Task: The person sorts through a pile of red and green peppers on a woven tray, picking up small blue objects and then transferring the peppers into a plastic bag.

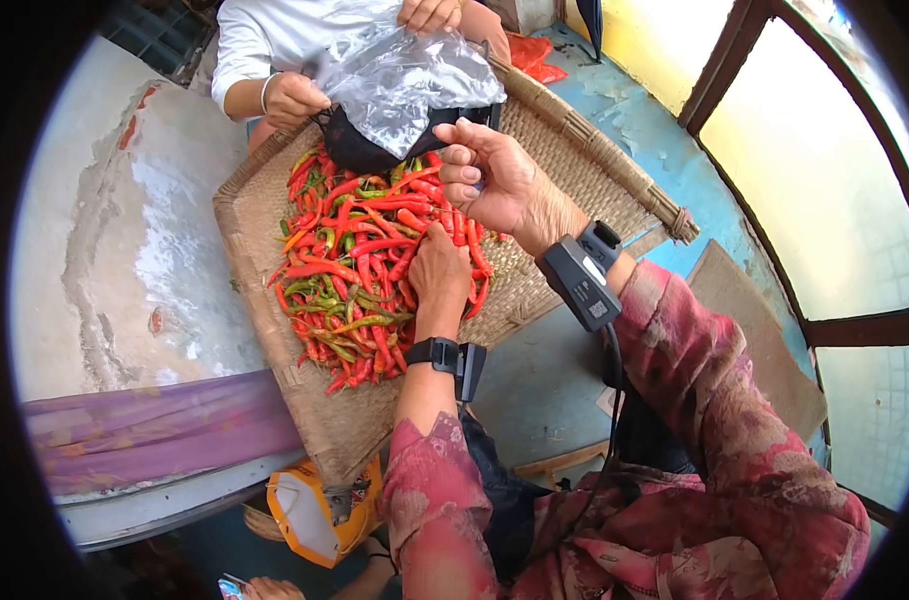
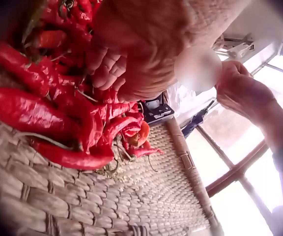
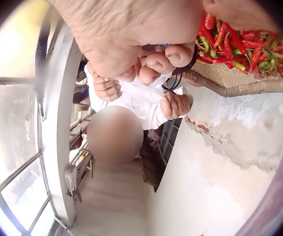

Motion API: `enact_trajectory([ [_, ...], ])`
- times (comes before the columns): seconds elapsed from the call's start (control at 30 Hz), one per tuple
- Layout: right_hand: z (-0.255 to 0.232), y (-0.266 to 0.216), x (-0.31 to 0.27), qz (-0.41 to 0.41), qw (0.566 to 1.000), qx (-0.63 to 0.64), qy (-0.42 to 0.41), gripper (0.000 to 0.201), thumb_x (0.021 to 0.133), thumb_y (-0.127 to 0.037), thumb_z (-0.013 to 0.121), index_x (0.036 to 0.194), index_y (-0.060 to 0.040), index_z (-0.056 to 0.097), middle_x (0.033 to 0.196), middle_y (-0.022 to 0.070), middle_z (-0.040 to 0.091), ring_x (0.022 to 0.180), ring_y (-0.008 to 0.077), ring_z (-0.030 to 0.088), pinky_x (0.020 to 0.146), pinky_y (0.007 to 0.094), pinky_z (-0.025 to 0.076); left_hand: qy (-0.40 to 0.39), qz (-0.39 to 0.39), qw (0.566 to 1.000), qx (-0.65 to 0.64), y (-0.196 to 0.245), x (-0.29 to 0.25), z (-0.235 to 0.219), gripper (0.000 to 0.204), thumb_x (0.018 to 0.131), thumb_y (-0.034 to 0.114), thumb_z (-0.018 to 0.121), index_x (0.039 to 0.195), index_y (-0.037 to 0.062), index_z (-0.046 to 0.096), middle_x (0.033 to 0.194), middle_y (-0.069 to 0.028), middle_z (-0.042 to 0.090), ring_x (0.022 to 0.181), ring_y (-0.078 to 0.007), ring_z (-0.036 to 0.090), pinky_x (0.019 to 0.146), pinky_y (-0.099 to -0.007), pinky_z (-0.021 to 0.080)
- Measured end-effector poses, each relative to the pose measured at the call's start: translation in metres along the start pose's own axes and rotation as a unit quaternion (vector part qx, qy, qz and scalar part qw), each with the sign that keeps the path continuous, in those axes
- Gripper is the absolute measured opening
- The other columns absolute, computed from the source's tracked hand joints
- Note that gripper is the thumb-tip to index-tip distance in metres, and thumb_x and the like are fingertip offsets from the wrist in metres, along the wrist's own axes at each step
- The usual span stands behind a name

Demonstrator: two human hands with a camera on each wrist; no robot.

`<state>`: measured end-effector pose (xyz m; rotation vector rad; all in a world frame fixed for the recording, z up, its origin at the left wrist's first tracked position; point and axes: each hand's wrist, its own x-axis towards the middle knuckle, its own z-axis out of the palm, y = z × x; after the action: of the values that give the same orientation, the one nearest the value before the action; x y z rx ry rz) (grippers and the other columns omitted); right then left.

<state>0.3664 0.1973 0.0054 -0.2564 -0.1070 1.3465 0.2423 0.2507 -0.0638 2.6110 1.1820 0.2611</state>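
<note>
My left hand (image 1: 441,272) reaches down into a pile of red and green chili peppers (image 1: 350,270) on a woven basket tray (image 1: 615,190). In the left wrist view its fingers (image 2: 109,69) curl in among red chilies; whether they grip one I cannot tell. Raised over the tray's right part, my right hand (image 1: 495,180) has its fingers bent towards the palm around a small blue thing (image 3: 156,47), mostly hidden. Beyond the pile another person's hands (image 1: 295,97) hold up a clear plastic bag (image 1: 395,85) over a black bag (image 1: 355,145).
A pale, peeling wall or slab (image 1: 155,230) and a purple cloth (image 1: 165,430) lie left of the tray. Windows (image 1: 815,150) line the right side. Below the tray's near corner stands a yellow-orange bag (image 1: 320,515). A hand with a phone (image 1: 232,588) shows at the bottom.
</note>
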Motion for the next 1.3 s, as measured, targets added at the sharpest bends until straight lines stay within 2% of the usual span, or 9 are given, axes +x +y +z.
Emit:
enact_trajectory([
  [0.23, -0.004, -0.008, 0.002, 0.005, 1.000, -0.014, -0.017, 0.017, 0.092, -0.023, 0.042, 0.092, -0.0079, 0.050, 0.061, -0.0041, 0.041, 0.049, 0.0067, 0.032, 0.044, 0.0213, 0.028, -0.030, 0.009, 0.987, -0.159, -0.022, 0.013, 0.009, 0.027, 0.076, 0.025, 0.059, 0.083, 0.0000, 0.055, 0.077, -0.0178, 0.061, 0.072, -0.0364, 0.059, 0.065, -0.0419, 0.045],
  [0.33, -0.004, -0.007, 0.003, -0.003, 1.000, 0.000, -0.004, 0.016, 0.091, -0.021, 0.044, 0.093, -0.0074, 0.051, 0.061, -0.0045, 0.040, 0.049, 0.0059, 0.031, 0.043, 0.0202, 0.028, -0.042, -0.011, 0.963, -0.265, -0.025, 0.010, -0.008, 0.023, 0.077, 0.021, 0.061, 0.084, -0.0001, 0.056, 0.070, -0.0126, 0.061, 0.061, -0.0251, 0.058, 0.060, -0.0346, 0.045],
  [0.4, -0.002, -0.006, 0.003, -0.009, 1.000, 0.003, 0.000, 0.015, 0.091, -0.020, 0.045, 0.093, -0.0068, 0.051, 0.061, -0.0049, 0.039, 0.049, 0.0049, 0.031, 0.042, 0.0191, 0.027, -0.109, -0.068, 0.888, -0.442, -0.022, 0.002, -0.029, 0.010, 0.081, 0.013, 0.060, 0.084, 0.0041, 0.057, 0.069, 0.0026, 0.056, 0.056, -0.0035, 0.046, 0.050, -0.0184, 0.037],
  [0.63, -0.001, 0.005, 0.005, 0.002, 0.999, -0.031, 0.011, 0.015, 0.090, -0.021, 0.044, 0.091, -0.0073, 0.051, 0.060, -0.0043, 0.041, 0.050, 0.0066, 0.031, 0.044, 0.0208, 0.028, 0.008, -0.080, 0.845, -0.528, -0.049, -0.001, -0.064, 0.022, 0.078, 0.012, 0.065, 0.094, -0.0003, 0.056, 0.075, -0.0030, 0.060, 0.059, -0.0069, 0.052, 0.051, -0.0179, 0.041],
  [0.77, -0.002, 0.010, 0.007, 0.007, 1.000, -0.025, -0.002, 0.015, 0.090, -0.021, 0.045, 0.091, -0.0074, 0.051, 0.060, -0.0047, 0.040, 0.049, 0.0064, 0.031, 0.044, 0.0206, 0.027, 0.243, -0.089, 0.899, -0.353, -0.087, 0.009, -0.069, 0.043, 0.079, 0.014, 0.064, 0.115, -0.0021, 0.047, 0.098, -0.0134, 0.056, 0.080, -0.0206, 0.057, 0.070, -0.0324, 0.048],
  [0.83, -0.002, 0.009, 0.008, 0.010, 0.999, -0.030, -0.001, 0.015, 0.090, -0.021, 0.045, 0.091, -0.0074, 0.051, 0.060, -0.0048, 0.040, 0.049, 0.0064, 0.031, 0.043, 0.0205, 0.027, 0.378, -0.015, 0.925, 0.031, -0.071, -0.003, -0.088, 0.049, 0.078, 0.014, 0.063, 0.120, -0.0012, 0.043, 0.106, -0.0181, 0.050, 0.086, -0.0267, 0.054, 0.076, -0.0361, 0.045],
  [0.87, -0.002, 0.008, 0.009, 0.013, 0.999, -0.034, 0.000, 0.015, 0.090, -0.021, 0.045, 0.091, -0.0074, 0.051, 0.060, -0.0049, 0.040, 0.049, 0.0063, 0.031, 0.043, 0.0204, 0.027, 0.340, 0.035, 0.940, 0.014, -0.062, -0.006, -0.088, 0.047, 0.077, 0.011, 0.062, 0.119, 0.0004, 0.045, 0.111, -0.0202, 0.046, 0.098, -0.0332, 0.048, 0.086, -0.0402, 0.039],
  [1.03, -0.004, 0.009, 0.011, 0.014, 0.999, -0.028, -0.007, 0.016, 0.090, -0.021, 0.044, 0.091, -0.0072, 0.051, 0.060, -0.0049, 0.041, 0.049, 0.0062, 0.031, 0.043, 0.0205, 0.027, 0.104, 0.194, 0.975, 0.020, -0.020, -0.010, -0.037, 0.011, 0.078, 0.012, 0.058, 0.085, 0.0043, 0.056, 0.085, -0.0117, 0.056, 0.084, -0.0300, 0.055, 0.070, -0.0407, 0.046],
  [1.3, -0.002, 0.002, 0.004, 0.010, 0.999, -0.034, 0.003, 0.018, 0.092, -0.023, 0.043, 0.091, -0.0074, 0.051, 0.061, -0.0041, 0.041, 0.049, 0.0063, 0.032, 0.043, 0.0205, 0.027, 0.006, 0.167, 0.985, 0.031, -0.005, -0.009, 0.010, 0.014, 0.075, 0.013, 0.062, 0.082, 0.0029, 0.056, 0.084, -0.0154, 0.058, 0.084, -0.0316, 0.056, 0.071, -0.0416, 0.046],
])
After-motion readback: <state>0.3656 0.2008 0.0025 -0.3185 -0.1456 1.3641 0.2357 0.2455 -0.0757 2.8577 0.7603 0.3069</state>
